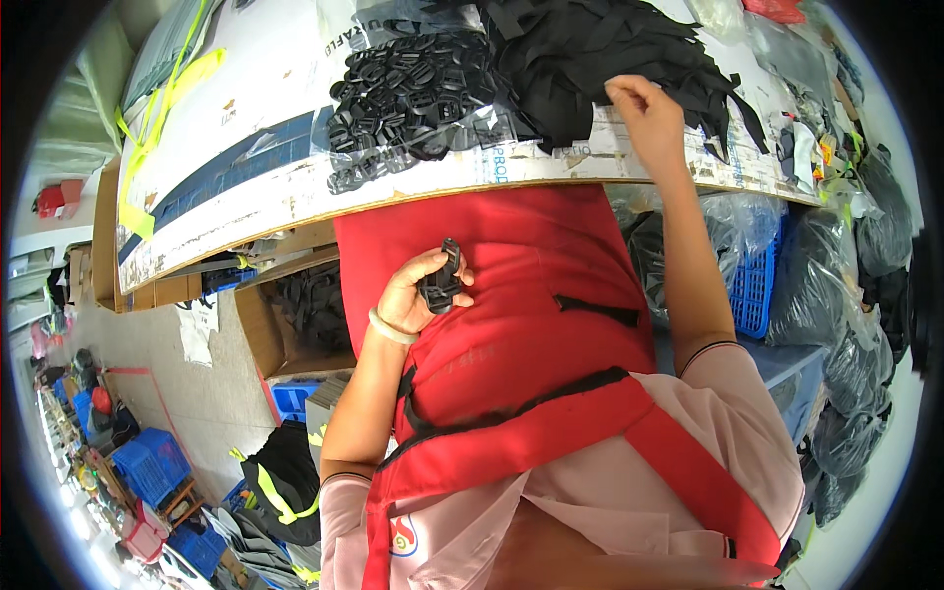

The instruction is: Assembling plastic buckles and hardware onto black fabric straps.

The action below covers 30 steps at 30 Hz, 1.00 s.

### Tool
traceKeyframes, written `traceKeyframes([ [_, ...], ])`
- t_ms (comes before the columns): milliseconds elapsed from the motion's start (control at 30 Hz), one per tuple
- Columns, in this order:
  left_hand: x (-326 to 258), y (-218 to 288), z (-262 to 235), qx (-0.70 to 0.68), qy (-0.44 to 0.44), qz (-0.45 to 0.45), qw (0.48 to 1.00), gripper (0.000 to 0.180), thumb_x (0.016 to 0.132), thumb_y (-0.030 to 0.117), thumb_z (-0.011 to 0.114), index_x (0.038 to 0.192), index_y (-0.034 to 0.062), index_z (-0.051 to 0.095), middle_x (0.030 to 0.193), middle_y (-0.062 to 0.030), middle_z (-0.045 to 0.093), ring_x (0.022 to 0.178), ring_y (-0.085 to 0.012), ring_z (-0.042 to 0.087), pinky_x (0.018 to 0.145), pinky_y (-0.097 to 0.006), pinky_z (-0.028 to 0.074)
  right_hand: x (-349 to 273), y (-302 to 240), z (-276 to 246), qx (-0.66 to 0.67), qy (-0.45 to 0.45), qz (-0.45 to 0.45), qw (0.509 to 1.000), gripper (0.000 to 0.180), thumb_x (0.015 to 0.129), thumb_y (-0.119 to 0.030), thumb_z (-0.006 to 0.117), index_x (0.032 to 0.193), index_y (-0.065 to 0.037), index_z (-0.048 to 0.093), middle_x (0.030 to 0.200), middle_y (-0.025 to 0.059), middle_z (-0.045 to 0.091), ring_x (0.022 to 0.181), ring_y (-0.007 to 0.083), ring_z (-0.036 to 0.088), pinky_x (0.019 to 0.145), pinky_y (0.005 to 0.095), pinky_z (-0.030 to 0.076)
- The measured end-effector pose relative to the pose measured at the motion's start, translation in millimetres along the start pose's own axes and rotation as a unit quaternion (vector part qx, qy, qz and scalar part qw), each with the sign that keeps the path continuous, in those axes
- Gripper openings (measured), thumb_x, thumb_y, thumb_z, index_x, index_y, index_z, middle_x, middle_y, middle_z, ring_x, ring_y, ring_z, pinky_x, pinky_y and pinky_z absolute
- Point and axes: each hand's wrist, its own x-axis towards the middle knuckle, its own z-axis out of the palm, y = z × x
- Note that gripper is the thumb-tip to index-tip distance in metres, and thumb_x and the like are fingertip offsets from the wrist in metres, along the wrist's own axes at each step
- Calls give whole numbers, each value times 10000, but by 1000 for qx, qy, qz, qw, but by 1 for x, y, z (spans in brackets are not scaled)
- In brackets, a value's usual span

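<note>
A person in a red apron (511, 324) sits at a worktable (256, 187), seen from above. The left hand (418, 290) rests over the lap, fingers curled closed around a black plastic buckle (442, 280). The right hand (644, 113) reaches up onto the table, its fingertips pinched together at the edge of a heap of black webbing strips (600, 49) (whether a strip is actually caught between them cannot be told). Just left of that heap lies a clear bag of black buckles (413, 93). A blue crate (755, 285) sits under the table.
</note>
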Motion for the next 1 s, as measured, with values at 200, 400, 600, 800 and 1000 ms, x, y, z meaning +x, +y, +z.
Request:
traceKeyframes([
  [200, 2, -2, -6, -49, -25, -53, 997, 182, 934, 178, 559, 1005, 10, 540, 812, -65, 533, 607, -107, 459, 405, -194, 333, 40, 15, 7, -157, -25, -77, 984, 184, 825, -108, 675, 1001, -57, 666, 820, 35, 613, 738, 133, 568, 695, 256, 474],
  [400, -1, -6, -14, -80, -8, -53, 995, 255, 966, 244, 512, 1024, -3, 532, 841, -63, 507, 586, -92, 424, 404, -182, 338, 59, 6, 28, -287, -6, -132, 949, 269, 806, -190, 679, 1069, -136, 656, 999, 63, 615, 1005, 257, 563, 874, 368, 476],
  [600, 1, -11, 8, -178, 156, 1, 972, 260, 969, 278, 507, 1065, 43, 563, 861, -64, 542, 645, -163, 491, 486, -254, 440, 69, 13, 33, -309, -74, -177, 931, 291, 813, -172, 658, 1103, -161, 657, 1035, 47, 594, 1057, 248, 533, 910, 370, 465],
  [800, 3, -14, -1, -114, 37, -35, 992, 229, 985, 233, 480, 1065, 20, 501, 856, -59, 519, 545, -82, 406, 341, -161, 325, 80, 16, 36, -233, 59, -183, 953, 193, 841, -167, 646, 1025, -152, 700, 961, 22, 648, 878, 180, 597, 798, 302, 481],
  [1000, -9, -2, 7, -35, 69, 49, 996, 294, 987, 275, 480, 1022, -7, 556, 664, -44, 478, 437, -62, 332, 349, -180, 268, 41, -74, 21, 284, 115, -113, 945, 112, 880, -40, 607, 971, -25, 671, 850, 78, 673, 826, 197, 636, 752, 277, 491],
])
